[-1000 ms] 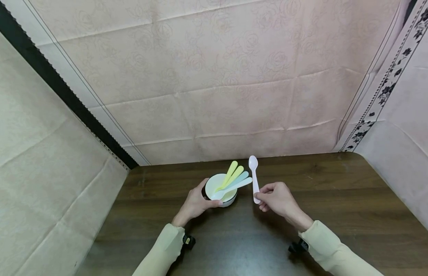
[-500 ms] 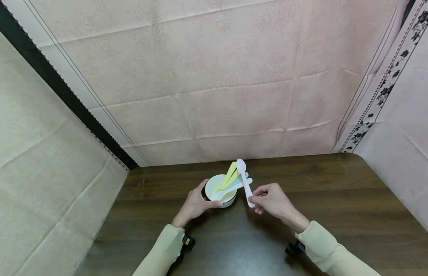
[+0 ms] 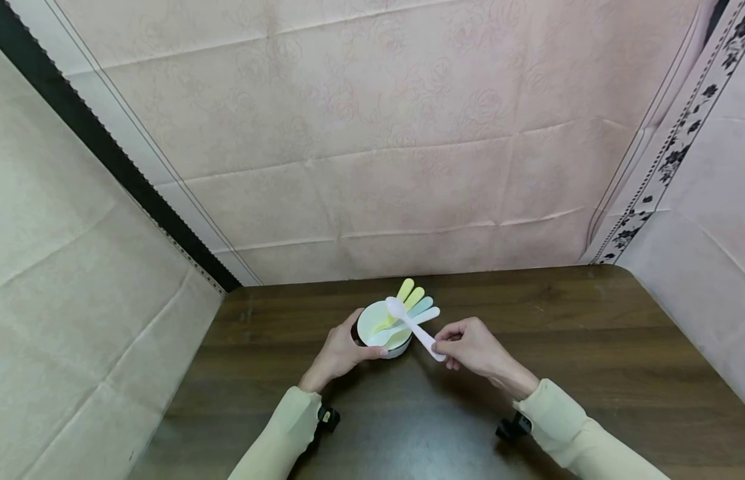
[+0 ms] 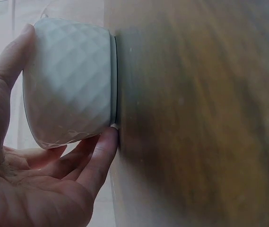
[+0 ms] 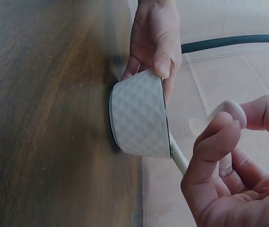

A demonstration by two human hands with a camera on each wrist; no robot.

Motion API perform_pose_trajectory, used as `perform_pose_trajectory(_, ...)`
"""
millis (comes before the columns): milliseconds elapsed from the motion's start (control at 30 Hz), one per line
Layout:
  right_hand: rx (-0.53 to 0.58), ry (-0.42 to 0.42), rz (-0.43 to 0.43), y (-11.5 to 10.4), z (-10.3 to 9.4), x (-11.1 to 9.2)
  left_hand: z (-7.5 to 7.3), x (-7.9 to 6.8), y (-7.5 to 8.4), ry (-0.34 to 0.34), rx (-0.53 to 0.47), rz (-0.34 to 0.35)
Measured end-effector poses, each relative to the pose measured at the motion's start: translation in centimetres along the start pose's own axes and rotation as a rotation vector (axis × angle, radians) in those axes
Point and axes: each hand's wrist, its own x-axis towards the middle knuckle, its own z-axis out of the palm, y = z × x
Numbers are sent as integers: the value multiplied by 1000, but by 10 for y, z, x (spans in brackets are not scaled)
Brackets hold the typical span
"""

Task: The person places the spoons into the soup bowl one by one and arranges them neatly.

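A white bowl (image 3: 397, 354) with a dark rim line stands on the brown table, its quilted outer wall plain in both wrist views. My left hand (image 3: 335, 358) grips it from the left side, thumb near the rim and fingers around the far wall. Two yellow-green spoons (image 3: 405, 291), a light blue spoon (image 3: 424, 305) and a pale mint spoon (image 3: 431, 315) lean in the bowl, handles outward to the upper right. To the right, my right hand (image 3: 480, 353) pinches a pale lilac spoon (image 3: 417, 331) by its handle end. Its scoop overlaps the bowl and the other spoons in the head view.
The wooden table (image 3: 576, 333) spreads around both hands and ends at a light floral cloth (image 3: 378, 167) behind. More cloth hangs at the left and right sides. A dark strip (image 3: 108, 153) runs down the left cloth. Both wrists carry black devices (image 3: 329, 419).
The lilac spoon, held upright to the right of the bowl before, has swung left and tilted so its scoop lies over the bowl. The left hand and bowl have stayed put.
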Motion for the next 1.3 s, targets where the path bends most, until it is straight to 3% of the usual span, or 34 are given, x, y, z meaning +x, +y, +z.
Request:
perform_pose_trajectory(233,-29,-64,-6,3,-3,5,-1,1,0,-1,2,-1)
perform_pose_trajectory(633,-36,-129,54,3,-5,14,-2,3,2,-16,1,7)
perform_pose_trajectory(1300,-70,-66,129,-4,-7,31,0,0,0,-19,-13,-25)
